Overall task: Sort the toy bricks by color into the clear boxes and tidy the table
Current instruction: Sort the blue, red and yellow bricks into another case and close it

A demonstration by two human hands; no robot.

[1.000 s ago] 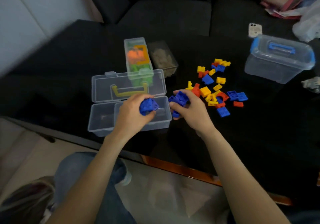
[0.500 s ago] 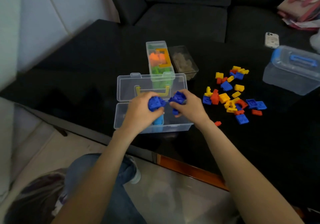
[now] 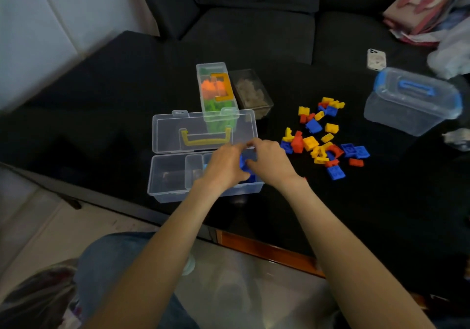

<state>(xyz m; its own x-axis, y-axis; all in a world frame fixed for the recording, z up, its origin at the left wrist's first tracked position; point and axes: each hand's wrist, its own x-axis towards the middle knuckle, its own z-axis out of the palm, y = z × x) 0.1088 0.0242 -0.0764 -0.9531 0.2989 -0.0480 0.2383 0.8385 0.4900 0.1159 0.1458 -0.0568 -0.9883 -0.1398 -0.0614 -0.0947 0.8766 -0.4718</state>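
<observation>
An open clear box (image 3: 167,176) with a yellow handle on its raised lid stands at the table's front edge. Both hands are over its right compartment. My left hand (image 3: 223,167) and my right hand (image 3: 270,160) meet around a bunch of blue bricks (image 3: 244,163), fingers curled on them. More blue shows low in the box under the hands. A loose pile of yellow, red and blue bricks (image 3: 321,138) lies on the black table to the right.
Behind the open box stands a closed clear box (image 3: 216,92) holding orange and green bricks, with a dark box (image 3: 251,92) beside it. A blue-lidded clear tub (image 3: 412,99) sits far right, a phone (image 3: 376,59) beyond it. A dark sofa lies behind.
Both hands have come together and dropped lower into the box's right compartment with the blue bricks. The camera view has shifted left.
</observation>
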